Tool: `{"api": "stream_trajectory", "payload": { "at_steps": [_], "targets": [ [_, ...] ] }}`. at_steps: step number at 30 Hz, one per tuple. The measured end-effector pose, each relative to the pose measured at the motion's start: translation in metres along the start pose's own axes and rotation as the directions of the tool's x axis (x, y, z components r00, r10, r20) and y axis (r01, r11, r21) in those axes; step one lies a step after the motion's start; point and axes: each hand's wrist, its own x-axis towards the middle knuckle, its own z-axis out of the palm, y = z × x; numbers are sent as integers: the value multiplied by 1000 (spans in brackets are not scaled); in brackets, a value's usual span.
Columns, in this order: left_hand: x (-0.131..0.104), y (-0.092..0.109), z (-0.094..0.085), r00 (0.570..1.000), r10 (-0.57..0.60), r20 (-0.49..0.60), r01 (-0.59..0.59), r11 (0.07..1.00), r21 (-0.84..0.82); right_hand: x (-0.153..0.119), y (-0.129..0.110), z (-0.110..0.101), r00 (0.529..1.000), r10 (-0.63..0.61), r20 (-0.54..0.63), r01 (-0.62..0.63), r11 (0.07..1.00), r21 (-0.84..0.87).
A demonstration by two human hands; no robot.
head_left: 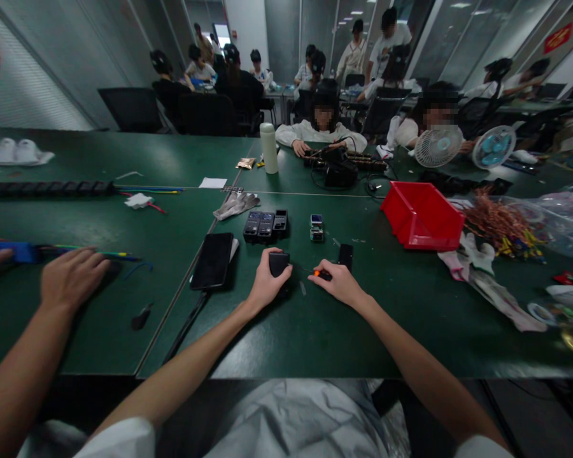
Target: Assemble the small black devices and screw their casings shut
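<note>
My left hand (267,280) is wrapped around a small black box-shaped device (279,264) just above the green table. My right hand (337,280) grips a small screwdriver (318,273) with an orange and black handle, its thin shaft pointing left at the device; whether the tip touches it I cannot tell. Just beyond my right hand lies a flat black piece (346,254). Farther back are several black box-shaped units (266,226) side by side and a small electronic module (316,228). A black phone-like tablet (212,261) rests left of my left hand.
A red bin (423,216) stands at the right, near copper wires (494,222) and gloves (477,261). Behind are a grey glove (237,205) and a pale bottle (268,147). A co-worker's hands (71,277) work on cables at the left. Others sit opposite, by two fans (438,146).
</note>
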Motion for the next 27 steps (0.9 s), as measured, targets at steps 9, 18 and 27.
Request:
{"api": "stream_trajectory", "payload": {
  "at_steps": [9,18,27],
  "targets": [
    [1,-2,1,1000,-1,1,1,1000,3,1,0,1,1000,0,-14,0,1000,-12],
    [0,0,0,1000,-10,-3,10,1000,6,0,1,2,1000,-2,-15,2,1000,11],
    [0,0,0,1000,-7,-1,8,1000,6,0,-1,0,1000,11,-2,-11,1000,1]
  ]
}}
